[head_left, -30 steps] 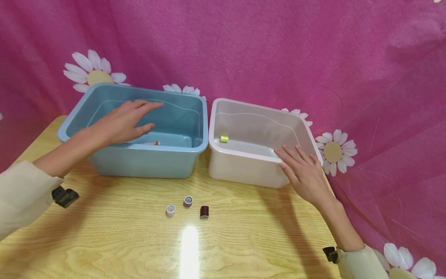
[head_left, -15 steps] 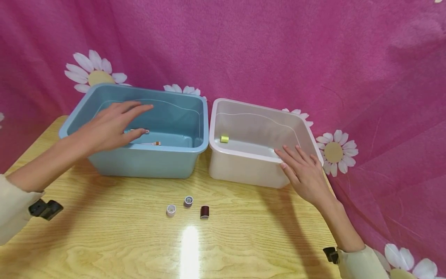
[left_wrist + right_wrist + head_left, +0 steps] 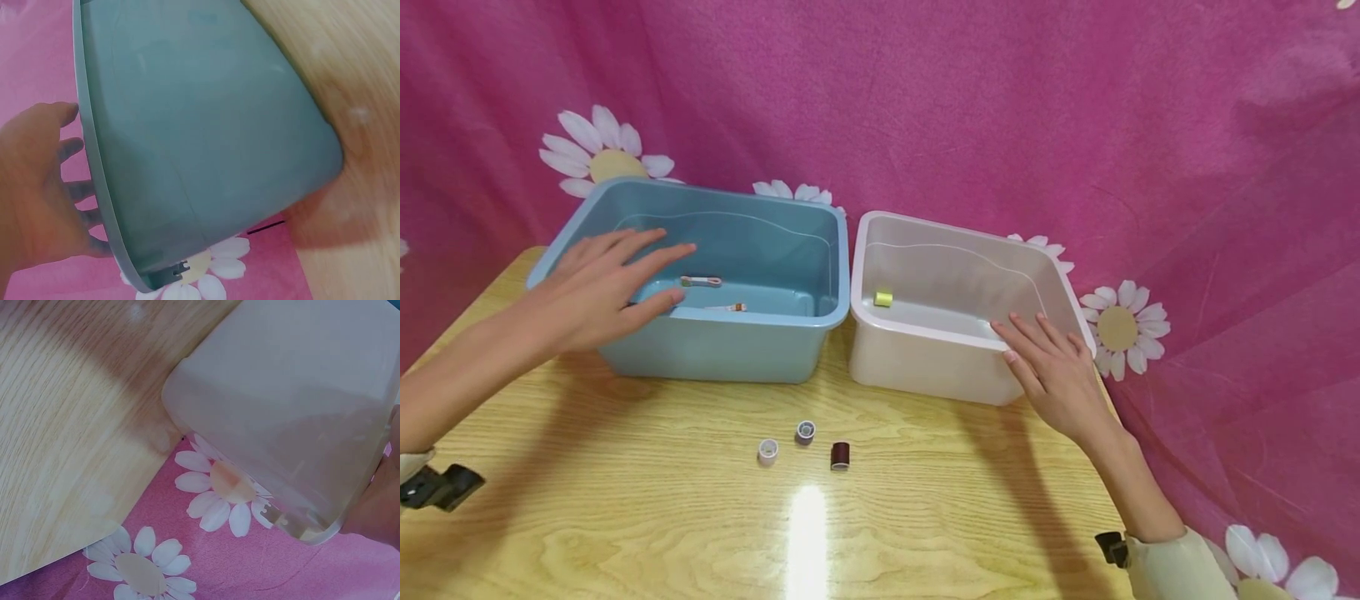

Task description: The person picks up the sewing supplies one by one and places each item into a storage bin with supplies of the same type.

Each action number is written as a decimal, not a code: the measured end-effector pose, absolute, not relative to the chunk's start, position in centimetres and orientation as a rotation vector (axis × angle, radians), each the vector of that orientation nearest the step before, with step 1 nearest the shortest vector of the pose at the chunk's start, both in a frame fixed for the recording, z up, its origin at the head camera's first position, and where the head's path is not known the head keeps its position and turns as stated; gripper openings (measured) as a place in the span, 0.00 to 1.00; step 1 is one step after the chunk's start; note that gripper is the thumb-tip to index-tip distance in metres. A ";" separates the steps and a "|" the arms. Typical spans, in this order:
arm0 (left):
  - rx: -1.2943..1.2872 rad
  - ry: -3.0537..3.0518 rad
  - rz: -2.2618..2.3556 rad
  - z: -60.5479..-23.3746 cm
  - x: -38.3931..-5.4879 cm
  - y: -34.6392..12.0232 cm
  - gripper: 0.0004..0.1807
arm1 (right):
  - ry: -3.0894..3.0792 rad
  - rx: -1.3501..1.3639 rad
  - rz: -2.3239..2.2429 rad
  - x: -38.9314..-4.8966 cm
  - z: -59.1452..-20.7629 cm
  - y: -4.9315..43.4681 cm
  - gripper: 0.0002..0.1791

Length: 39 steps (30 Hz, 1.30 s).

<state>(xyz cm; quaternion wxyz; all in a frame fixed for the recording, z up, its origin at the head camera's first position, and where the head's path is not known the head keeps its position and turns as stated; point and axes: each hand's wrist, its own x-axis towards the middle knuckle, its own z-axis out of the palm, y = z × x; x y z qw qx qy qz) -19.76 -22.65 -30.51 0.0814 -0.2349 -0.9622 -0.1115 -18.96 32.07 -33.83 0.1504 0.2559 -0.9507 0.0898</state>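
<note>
Found the left hand (image 3: pixel 583 296) raised at the front left part of the blue bin (image 3: pixel 715 350), with fingers straight and spread, thumb well apart from the forefinger. In the left wrist view, noted fingertips partly masked behind the rim — cannot confirm contact there. Found the right hand (image 3: pixel 1060 379) at the right end of the pale bin (image 3: pixel 932 364), with fingers extended, slightly apart and laid across the front rim, tips directed into the opening.

Recorded both bins side by side on the wooden table (image 3: pixel 962 517), blue to the left, pale to the right, close at the rims. Cannot tell whether touching.

Checked inside the blue bin: a looped thread bundle (image 3: pixel 701 282) on the floor, plus a small white and orange-brown item (image 3: pixel 733 307) nearer the front wall, partly cut off by the rim. Checked inside the pale bin: a yellow spool (image 3: pixel 883 299), close to the left wall.

Listed in front of the bins, near but apart from one another: a white spool (image 3: pixel 767 452) at left, a greyish-purple spool (image 3: pixel 806 432) slightly farther back, a dark maroon spool (image 3: pixel 840 456) at right. Noted a bright reflection (image 3: pixel 807 542) on the near tabletop and, behind everything, a pink cloth (image 3: pixel 925 108) with white daisies.
</note>
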 end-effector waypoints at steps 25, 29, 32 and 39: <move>-0.521 -2.973 -0.299 -32.8 -18.0 -24.5 0.31 | -2.767 0.718 0.255 -18.8 -33.5 31.9 0.26; -0.520 -2.949 -0.296 -32.9 -17.9 -24.5 0.31 | -2.758 0.709 0.299 -18.7 -33.3 31.7 0.26; -0.519 -2.933 -0.289 -33.0 -17.9 -24.5 0.31 | -2.711 0.743 0.388 -18.7 -33.3 31.1 0.25; -0.520 -2.914 -0.277 -33.2 -17.8 -24.5 0.30 | -2.458 0.948 0.560 -18.0 -33.0 28.2 0.17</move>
